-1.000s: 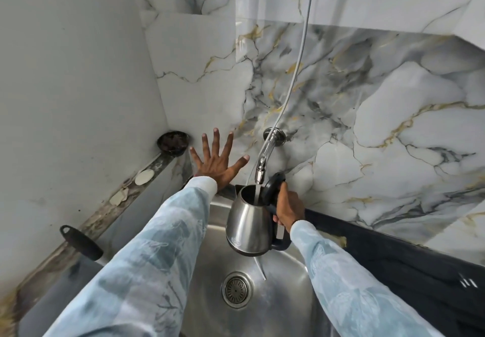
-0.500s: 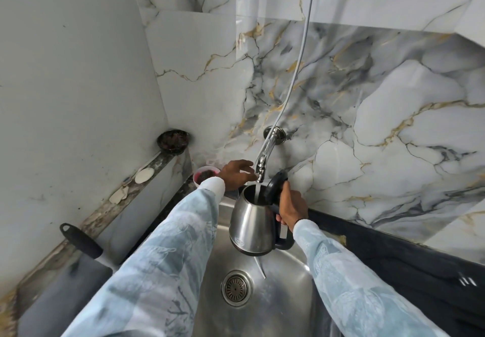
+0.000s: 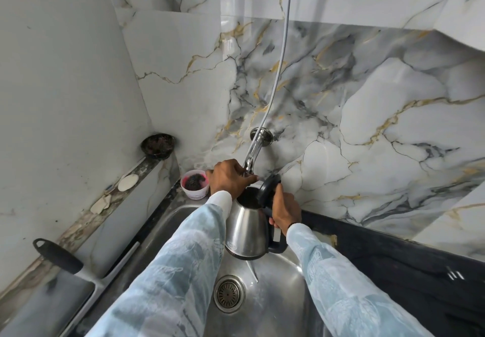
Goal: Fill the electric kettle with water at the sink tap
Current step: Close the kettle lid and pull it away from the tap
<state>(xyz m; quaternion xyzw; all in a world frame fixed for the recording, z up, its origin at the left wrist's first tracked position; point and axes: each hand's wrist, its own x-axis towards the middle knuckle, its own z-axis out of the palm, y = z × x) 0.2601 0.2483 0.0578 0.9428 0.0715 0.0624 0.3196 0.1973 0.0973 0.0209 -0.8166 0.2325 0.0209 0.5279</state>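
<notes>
Pale blue patterned long sleeves (image 3: 170, 271), white cuff (image 3: 219, 199) at left wrist, dark band (image 3: 290, 225) at right wrist

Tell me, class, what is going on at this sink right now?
A person holds a steel electric kettle by its handle with the right hand, lid open, above the sink and under the wall tap. The left hand is closed around the tap's end. No water stream is clearly visible, and how full the kettle is cannot be seen.
</notes>
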